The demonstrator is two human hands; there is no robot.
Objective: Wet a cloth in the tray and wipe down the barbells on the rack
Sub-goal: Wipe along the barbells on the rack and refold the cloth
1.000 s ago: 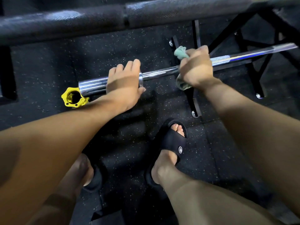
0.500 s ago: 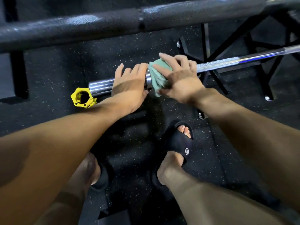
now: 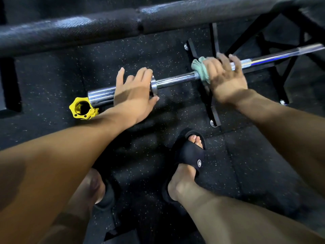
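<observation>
Chrome barbell (image 3: 175, 79) lies low over the speckled black rubber floor (image 3: 52, 71), polished and cylindrical: thick smooth sleeve at its left end, a raised collar ring, then a thinner shaft running up-right across a black steel rack frame (image 3: 213, 95). Left hand (image 3: 135, 95) rests on the sleeve beside the collar, fingers straight and spread, not curled round it. Right hand (image 3: 226, 76) holds a crumpled pale-green cloth (image 3: 201, 69) against the shaft, fingers draped over the bar; hand motion-blurred. Yellow plastic clamp collar (image 3: 82, 108), ring-shaped with notched rim, sits on the floor just off the sleeve end. A thick black textured padded bar (image 3: 123, 22) crosses the top of view. Black slide sandal (image 3: 190, 152) below
</observation>
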